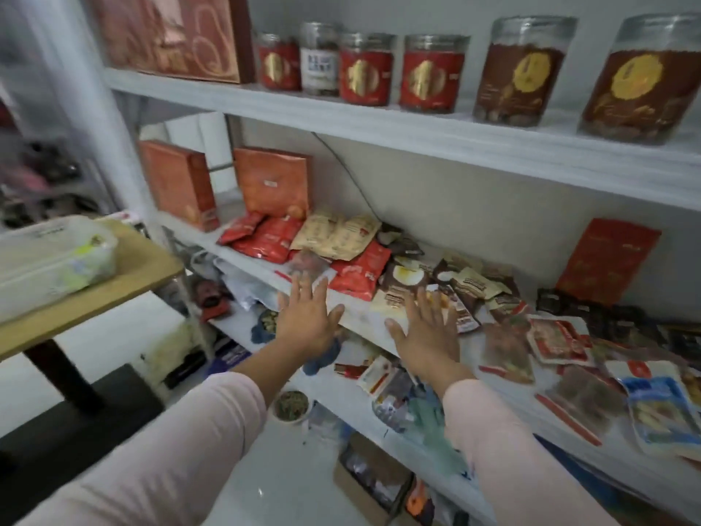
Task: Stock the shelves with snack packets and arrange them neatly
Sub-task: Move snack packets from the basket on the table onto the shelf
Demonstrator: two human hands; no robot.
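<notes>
White shelf (362, 318), snack packets (356, 273) at 12 o'clock of left hand (307, 317) and right hand (428, 332), both spread flat, seemingly empty.

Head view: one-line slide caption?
Open left hand and open right hand reach toward jumbled snack packets on the middle shelf.

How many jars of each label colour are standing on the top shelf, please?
Red-label jars: 3
White-label jar: 1
Brown-label jars: 2
Total: 6
</notes>
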